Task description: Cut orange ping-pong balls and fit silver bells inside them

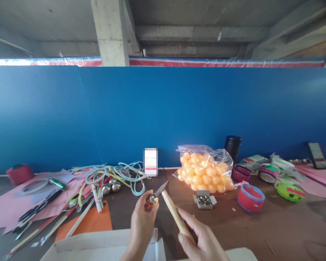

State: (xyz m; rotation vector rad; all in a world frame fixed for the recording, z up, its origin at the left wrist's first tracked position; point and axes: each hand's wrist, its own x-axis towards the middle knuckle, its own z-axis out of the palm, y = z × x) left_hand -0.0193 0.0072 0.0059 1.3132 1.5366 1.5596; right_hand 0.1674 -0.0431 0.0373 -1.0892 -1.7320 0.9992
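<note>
White open cardboard box (97, 248) lies closest, along the lower edge of the view, and the 2 wrists rise over its far flap. Just above it the left hand (141, 226) stands upright, its fingers curled shut around a small orange ball (151, 203) with a shiny silver piece at its top. The ball is pinched at the fingertips and held up over the brown wooden table (260, 232). Lower and further right, the right hand (203, 243) is closed around the butt end of a knife with a pale wooden handle and a short grey blade (175, 214), fingers lying along the handle's lower half.

The knife's long axis runs on a diagonal, from the right hand up and to the left, away from the camera. Its blade point ends just above and to the right of the ball, touching it or nearly so; which of the 2 cannot be told. The ball therefore lies up and left of the right hand's fingers, at the far end of the knife, and only the left hand has hold of it.

Beyond the hands a small open card box of metal pieces (204, 200) sits on the table, with a clear plastic bag of orange balls (205, 174) just behind it. Well apart to the left lie shiny silver balls (111, 187) among coloured cords.
</note>
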